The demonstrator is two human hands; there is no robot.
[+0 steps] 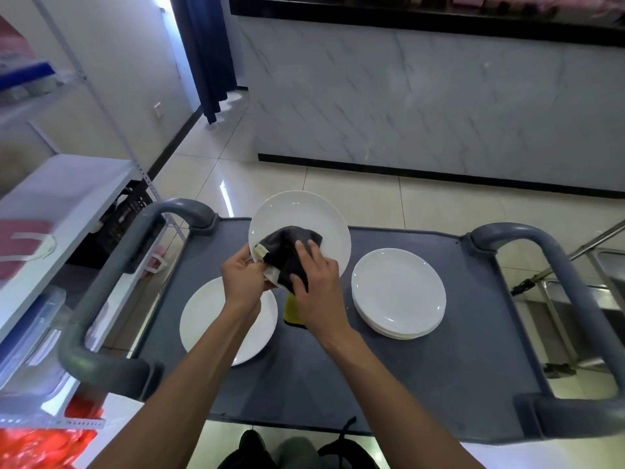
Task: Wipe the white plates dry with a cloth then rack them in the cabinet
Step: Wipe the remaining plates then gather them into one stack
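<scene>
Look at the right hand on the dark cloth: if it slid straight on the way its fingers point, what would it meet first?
The right hand points up and away across the cloth, so it would probably meet the bare face of the held plate first, though depth is unclear.

A glossy cream tiled floor reflects light. Ahead stands a counter with a grey marbled front and a black top. A dark blue curtain hangs by a bright doorway, and white metal shelving lines the left wall
</scene>
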